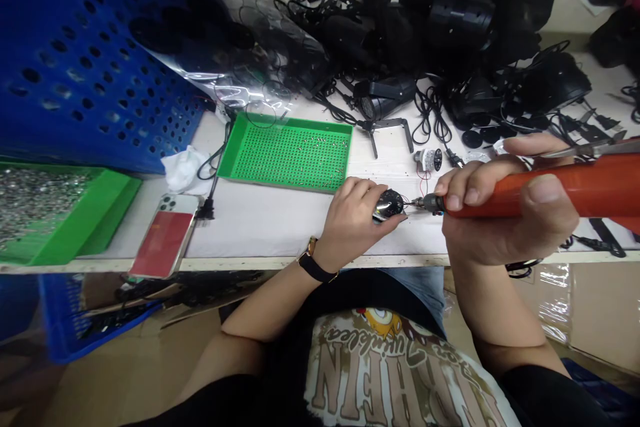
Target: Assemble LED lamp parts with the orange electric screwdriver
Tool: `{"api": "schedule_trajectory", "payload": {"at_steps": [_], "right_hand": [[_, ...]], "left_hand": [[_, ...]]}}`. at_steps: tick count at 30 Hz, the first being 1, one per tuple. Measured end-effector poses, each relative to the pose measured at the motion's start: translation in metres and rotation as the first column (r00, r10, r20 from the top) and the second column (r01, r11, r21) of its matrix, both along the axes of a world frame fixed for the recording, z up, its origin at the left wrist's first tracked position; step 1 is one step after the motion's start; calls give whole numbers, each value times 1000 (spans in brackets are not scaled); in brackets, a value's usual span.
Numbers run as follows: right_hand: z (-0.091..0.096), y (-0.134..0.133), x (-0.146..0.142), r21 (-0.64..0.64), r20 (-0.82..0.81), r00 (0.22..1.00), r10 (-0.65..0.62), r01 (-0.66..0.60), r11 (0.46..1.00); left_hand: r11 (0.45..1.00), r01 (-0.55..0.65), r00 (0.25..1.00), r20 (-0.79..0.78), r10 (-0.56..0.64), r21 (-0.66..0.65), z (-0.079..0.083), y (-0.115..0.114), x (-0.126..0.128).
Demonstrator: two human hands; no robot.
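My left hand (353, 217) grips a small round black housing (391, 203) with a metal edge, just above the white tabletop. My right hand (500, 210) is wrapped around an orange electric screwdriver (570, 190), whose slim bit reaches the housing from the right. A thin metal tool (585, 150), possibly tweezers, lies along the screwdriver's far side under my right fingers. Just beyond the bit sits a small round part with red wires (429, 159). The bit's contact point is too small to make out.
A green perforated tray (275, 181) with small metal pieces lies left of my hands. Further left are a phone in a red case (165, 237), a green bin of screws (115, 210) and a blue perforated crate (85, 60). Black lamp units with cables (450, 20) are heaped behind.
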State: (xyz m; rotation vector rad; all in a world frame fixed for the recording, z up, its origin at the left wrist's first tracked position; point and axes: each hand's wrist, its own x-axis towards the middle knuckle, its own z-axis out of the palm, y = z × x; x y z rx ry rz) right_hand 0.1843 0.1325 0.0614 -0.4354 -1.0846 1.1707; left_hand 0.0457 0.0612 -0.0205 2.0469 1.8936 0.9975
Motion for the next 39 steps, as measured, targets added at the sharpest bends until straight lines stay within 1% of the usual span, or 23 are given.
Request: {"api": "schedule_trajectory", "payload": {"at_steps": [5, 9, 11, 17, 27, 30, 35, 39], "right_hand": [[-9, 0, -5, 19, 16, 999, 36, -36, 999], [-13, -1, -10, 4, 35, 999, 3, -3, 1000], [-13, -2, -13, -8, 43, 999, -12, 12, 1000], [-14, -3, -17, -15, 29, 1000, 8, -7, 1000], [-16, -6, -18, 10, 142, 990, -16, 14, 1000], [-15, -7, -19, -5, 151, 989, -9, 9, 1000], [-15, -6, -23, 15, 126, 992, 5, -7, 1000], [-15, -5, -25, 26, 173, 985, -2, -3, 1000]], "left_hand": [[1000, 9, 1000, 15, -9, 4, 0, -3, 0], [1000, 18, 999, 29, -18, -5, 0, -4, 0], [1000, 24, 999, 31, -24, -10, -1, -3, 0], [1000, 25, 999, 45, -26, 16, -2, -4, 0], [1000, 16, 998, 64, -16, 6, -4, -5, 1], [1000, 23, 997, 73, -23, 10, -5, -4, 1], [998, 55, 990, 129, -55, -2, -7, -3, 1], [998, 70, 983, 172, -68, -5, -10, -2, 2]]}}
